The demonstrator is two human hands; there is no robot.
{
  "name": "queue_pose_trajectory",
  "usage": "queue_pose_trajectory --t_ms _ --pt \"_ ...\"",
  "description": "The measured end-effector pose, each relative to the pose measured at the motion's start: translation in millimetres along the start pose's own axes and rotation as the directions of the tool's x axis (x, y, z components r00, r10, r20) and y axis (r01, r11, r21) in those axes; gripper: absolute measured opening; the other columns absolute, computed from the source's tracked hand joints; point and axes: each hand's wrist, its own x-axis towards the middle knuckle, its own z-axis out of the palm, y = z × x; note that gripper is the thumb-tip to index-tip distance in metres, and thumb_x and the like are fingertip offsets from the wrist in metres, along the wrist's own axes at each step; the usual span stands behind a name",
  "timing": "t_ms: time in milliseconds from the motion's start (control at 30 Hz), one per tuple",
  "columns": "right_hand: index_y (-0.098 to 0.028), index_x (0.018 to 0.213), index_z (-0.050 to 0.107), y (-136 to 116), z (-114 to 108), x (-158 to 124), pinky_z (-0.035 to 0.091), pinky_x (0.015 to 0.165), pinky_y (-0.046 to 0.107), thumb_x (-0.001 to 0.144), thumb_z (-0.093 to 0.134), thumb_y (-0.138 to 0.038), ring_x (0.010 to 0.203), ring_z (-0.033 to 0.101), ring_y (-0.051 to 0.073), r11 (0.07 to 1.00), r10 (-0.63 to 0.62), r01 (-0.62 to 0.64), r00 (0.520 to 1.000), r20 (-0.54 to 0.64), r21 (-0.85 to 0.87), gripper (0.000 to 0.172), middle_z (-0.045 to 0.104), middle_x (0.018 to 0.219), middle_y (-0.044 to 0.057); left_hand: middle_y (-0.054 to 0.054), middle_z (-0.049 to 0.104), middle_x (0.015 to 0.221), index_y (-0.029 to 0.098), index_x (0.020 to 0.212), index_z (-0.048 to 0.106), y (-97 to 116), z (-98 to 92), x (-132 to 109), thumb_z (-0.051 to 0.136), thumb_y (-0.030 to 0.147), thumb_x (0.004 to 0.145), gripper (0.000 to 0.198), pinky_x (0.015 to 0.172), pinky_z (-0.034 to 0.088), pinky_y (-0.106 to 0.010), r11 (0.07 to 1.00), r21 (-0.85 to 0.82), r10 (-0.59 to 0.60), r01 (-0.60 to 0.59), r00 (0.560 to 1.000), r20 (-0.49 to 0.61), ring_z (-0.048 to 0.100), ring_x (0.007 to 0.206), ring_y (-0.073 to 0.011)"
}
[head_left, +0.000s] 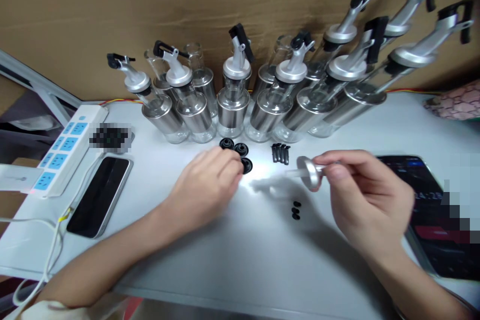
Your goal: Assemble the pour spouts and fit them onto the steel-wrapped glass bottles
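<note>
My right hand (365,195) pinches a silver pourer spout (309,174) by its narrow end, its round collar and thin tube pointing left above the table. My left hand (213,180) is closed, fingers curled down at a small group of black ring-shaped stoppers (241,149). Its fingertips are hidden, so whatever they grip does not show. Between the hands and the bottles lies a row of several black levers (280,153). Three small black caps (296,210) sit on the table below the pourer spout.
Glass and steel oil bottles (233,110) stand along the back, several topped with pourers, against a cardboard wall (187,0). At left are a white power strip (63,145), a cable (77,190) and a phone (99,197). A larger phone (431,215) lies at right, partly behind my right hand.
</note>
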Motion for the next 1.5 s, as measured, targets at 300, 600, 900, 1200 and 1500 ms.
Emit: queue_pose_trajectory --t_ms 300,600,900,1200,1500 --pt "-0.027 0.087 0.069 4.4 2.1 0.3 0.047 0.047 0.025 0.088 0.063 -0.030 0.050 0.058 0.013 1.000 -0.004 0.005 0.999 -0.045 0.009 0.007 0.063 0.059 -0.003 -0.008 0.058 0.094 0.018 0.086 0.045 36.3 48.3 -22.6 0.041 0.019 0.096 0.010 0.067 0.049 -0.024 0.679 -0.734 0.044 -0.023 0.999 0.010 0.055 0.076 -0.0131" --pt "-0.025 0.069 0.063 -5.6 -0.5 4.4 0.048 0.047 0.026 0.087 0.062 -0.031 0.046 0.058 0.013 0.985 0.097 -0.069 0.979 0.178 -0.156 0.018 0.062 0.053 -0.003 -0.003 0.048 0.099 0.020 0.088 0.039 34.6 57.8 -25.2 0.045 0.027 0.098 0.014 0.064 0.054 -0.023 0.200 -0.977 -0.364 0.075 0.931 -0.003 0.058 0.067 -0.0064" --pt "-0.022 0.076 0.068 -3.5 7.7 3.1 0.052 0.055 0.022 0.080 0.068 -0.029 0.056 0.066 0.013 0.971 0.237 -0.211 0.883 0.405 -0.108 0.008 0.071 0.063 -0.001 -0.001 0.040 0.099 0.025 0.104 0.035 34.6 60.0 -25.1 0.036 0.036 0.101 0.012 0.060 0.057 -0.024 0.290 -0.955 -0.404 0.059 0.912 -0.066 0.062 0.067 -0.0077" --pt "-0.023 0.078 0.069 -2.1 8.0 5.7 0.054 0.062 0.024 0.081 0.067 -0.032 0.066 0.066 0.014 0.978 0.198 -0.160 0.913 0.357 -0.133 0.010 0.071 0.072 0.001 -0.003 0.044 0.102 0.023 0.109 0.039 33.1 60.3 -27.6 0.043 0.024 0.098 0.012 0.069 0.056 -0.026 0.235 -0.972 -0.301 -0.001 0.951 -0.074 0.062 0.075 -0.0091" --pt "-0.025 0.087 0.068 -2.2 7.5 4.2 0.056 0.066 0.025 0.083 0.065 -0.031 0.071 0.068 0.014 0.981 0.191 -0.166 0.923 0.335 -0.102 0.008 0.072 0.081 0.001 -0.004 0.049 0.096 0.022 0.106 0.040 30.2 57.2 -27.5 0.047 0.024 0.095 0.013 0.069 0.051 -0.029 0.331 -0.937 -0.284 0.112 0.959 0.014 0.056 0.078 -0.0126"
